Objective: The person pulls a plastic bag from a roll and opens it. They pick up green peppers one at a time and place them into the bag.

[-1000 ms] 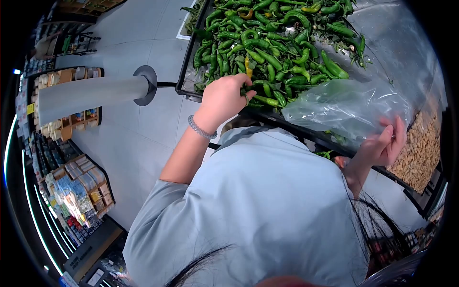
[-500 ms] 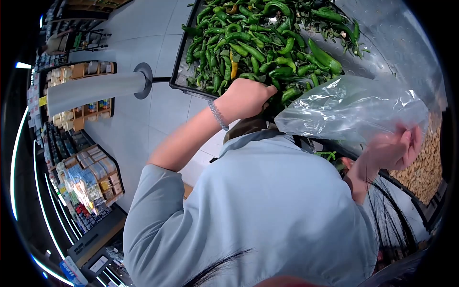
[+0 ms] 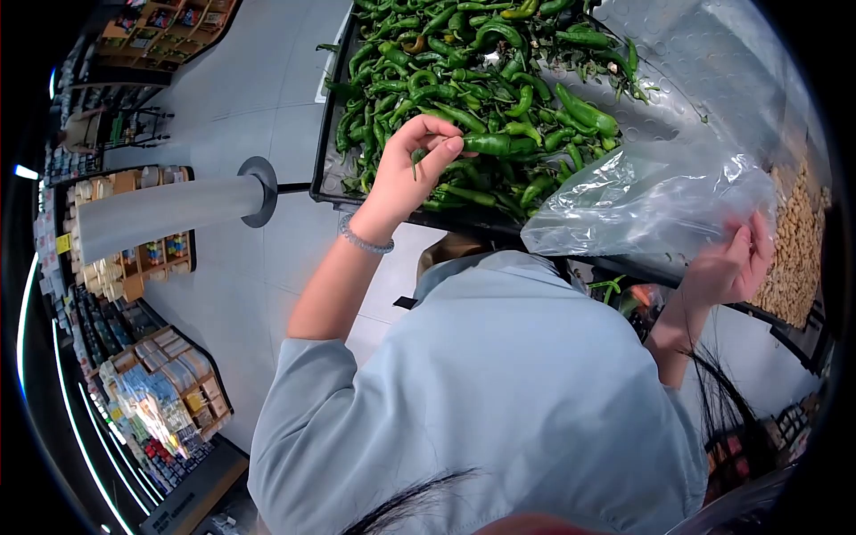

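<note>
My left hand (image 3: 412,165), a beaded bracelet on its wrist, is raised over the near edge of the pepper tray. Thumb and fingers pinch a green pepper (image 3: 499,144) at its stem end, and the pepper points to the right. Below and behind it lies a heap of green chili peppers (image 3: 428,87), several still with leaves. On the right, my right hand (image 3: 738,257) is closed on one end of a clear plastic bag (image 3: 642,201). The bag hangs toward the left, its other end beside the heap.
The black tray rim (image 3: 323,147) runs along the left of the heap. A roll of plastic bags (image 3: 174,212) sits on a rod off that rim. Shelled-peanut-like tan goods (image 3: 794,259) fill a bin at right. Stocked shelves (image 3: 165,383) stand across the tiled floor (image 3: 259,294).
My left hand has come up and left out of the heap, now with a green pepper in its fingers. My right hand still holds the bag and has shifted slightly left.
</note>
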A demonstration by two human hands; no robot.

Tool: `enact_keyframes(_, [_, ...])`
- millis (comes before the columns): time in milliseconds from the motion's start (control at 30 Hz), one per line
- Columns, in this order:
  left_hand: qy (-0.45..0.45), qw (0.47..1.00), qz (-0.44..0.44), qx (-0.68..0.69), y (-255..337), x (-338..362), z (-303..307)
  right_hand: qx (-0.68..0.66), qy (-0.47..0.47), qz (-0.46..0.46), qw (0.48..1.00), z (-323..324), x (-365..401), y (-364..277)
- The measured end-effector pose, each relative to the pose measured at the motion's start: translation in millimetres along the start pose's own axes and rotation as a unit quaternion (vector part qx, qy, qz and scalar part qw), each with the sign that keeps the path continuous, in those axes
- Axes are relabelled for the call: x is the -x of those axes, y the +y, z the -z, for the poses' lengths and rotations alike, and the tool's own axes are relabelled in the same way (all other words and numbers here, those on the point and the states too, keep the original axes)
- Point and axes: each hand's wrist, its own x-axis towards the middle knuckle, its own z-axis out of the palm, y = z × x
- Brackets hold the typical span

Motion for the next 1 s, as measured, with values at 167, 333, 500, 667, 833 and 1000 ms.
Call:
enact_keyframes(167, [-0.025,1.0,-0.005,-0.004,-13,0,20,0.091,-0.01,0.076,0.993,-8,24,-27])
enact_keyframes(333, [-0.074,0.924,-0.21,-0.312,-20,4,38,0.097,-0.011,0.067,0.993,-9,47,-39])
enact_keyframes(500, [0.14,0.89,-0.122,-0.417,-17,6,94,0.133,-0.012,0.085,0.987,-6,72,-55])
enact_keyframes(667, [0.14,0.81,-0.046,-0.568,-35,3,125,0.136,-0.033,0.12,0.983,-5,88,-61])
enact_keyframes(833, [0.122,0.801,-0.012,-0.586,-34,-2,128,0.172,-0.044,0.123,0.976,-10,86,-68])
enact_keyframes(1000, [0.135,0.81,0.006,-0.571,-24,-10,131,0.19,-0.085,0.144,0.967,-17,78,-71])
